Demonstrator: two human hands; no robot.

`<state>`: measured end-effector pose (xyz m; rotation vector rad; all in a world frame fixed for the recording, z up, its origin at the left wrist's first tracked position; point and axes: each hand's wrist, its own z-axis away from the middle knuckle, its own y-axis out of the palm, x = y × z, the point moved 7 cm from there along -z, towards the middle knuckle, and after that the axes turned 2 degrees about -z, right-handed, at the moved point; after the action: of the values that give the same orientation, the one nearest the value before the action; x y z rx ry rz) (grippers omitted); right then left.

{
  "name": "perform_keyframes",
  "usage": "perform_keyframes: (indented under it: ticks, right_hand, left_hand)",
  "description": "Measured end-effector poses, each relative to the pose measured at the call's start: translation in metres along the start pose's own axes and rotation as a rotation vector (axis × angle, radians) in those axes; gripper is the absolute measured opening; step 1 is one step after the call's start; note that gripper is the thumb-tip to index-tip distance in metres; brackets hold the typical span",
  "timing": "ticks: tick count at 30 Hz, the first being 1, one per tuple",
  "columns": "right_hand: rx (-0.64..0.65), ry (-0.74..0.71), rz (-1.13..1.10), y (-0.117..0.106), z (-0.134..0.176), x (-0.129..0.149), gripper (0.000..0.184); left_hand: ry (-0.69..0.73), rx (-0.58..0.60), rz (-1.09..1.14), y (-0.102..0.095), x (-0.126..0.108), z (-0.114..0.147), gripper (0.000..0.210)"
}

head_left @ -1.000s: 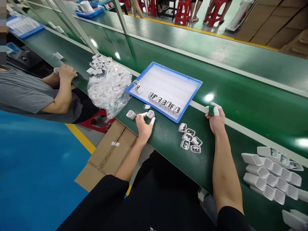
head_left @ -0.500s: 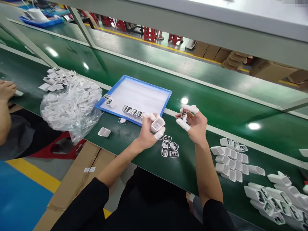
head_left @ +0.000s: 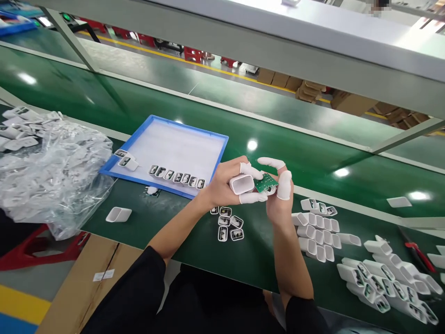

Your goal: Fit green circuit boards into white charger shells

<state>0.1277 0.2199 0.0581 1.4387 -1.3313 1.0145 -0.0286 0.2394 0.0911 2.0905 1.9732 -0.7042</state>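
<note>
My left hand (head_left: pixel 225 181) is closed around a white plastic housing (head_left: pixel 242 184), its open end facing me. The thumb and index fingertip of that hand, in white finger cots, also pinch the left edge of a green circuit board (head_left: pixel 266 183). My right hand (head_left: pixel 280 195) is at the board's right side with fingers apart: the index finger stretches above it, and the thumb is beside its corner. Parts under the board are mostly hidden. Below my hands, several housings with boards inside (head_left: pixel 224 221) stand grouped on the green table.
A blue-rimmed tray (head_left: pixel 163 188) holds a row of filled housings. Left are a clear bag of white parts (head_left: pixel 59 171), a lone housing (head_left: pixel 118 214) and a small board (head_left: pixel 152 190). Stacked housings (head_left: pixel 316 232) lie at right, near red-handled pliers (head_left: pixel 417 253).
My hands have come together, and the circuit board now lies between them, its green face turned up. My right index finger has lifted off it. The view has shifted right.
</note>
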Motion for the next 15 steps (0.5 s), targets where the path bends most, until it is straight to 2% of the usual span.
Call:
perform_keyframes:
  ticks: [3,5,7,10,13,15]
  right_hand:
    - [0.091,-0.046,0.029,0.005,0.004,0.006,0.060]
    - [0.103,-0.041,0.090,0.006,0.004,0.007,0.063]
    - [0.087,-0.009,0.122,0.006,0.003,0.006,0.056]
    - [0.100,0.021,0.122,0.007,0.002,0.004,0.045]
    - [0.186,0.039,0.130,0.012,0.002,0.004,0.034]
    - [0.228,0.034,0.141,0.014,0.002,0.006,0.027]
  left_hand:
    - [-0.097,-0.107,-0.064,-0.006,0.002,0.004,0.026]
    - [-0.104,-0.183,-0.148,-0.011,0.000,0.007,0.027]
    - [-0.068,-0.228,-0.216,-0.013,-0.001,0.009,0.030]
    - [0.009,-0.230,-0.277,-0.012,-0.002,0.012,0.031]
    - [0.102,-0.205,-0.327,-0.011,-0.001,0.018,0.033]
    - [0.116,-0.183,-0.371,-0.009,0.001,0.022,0.035]
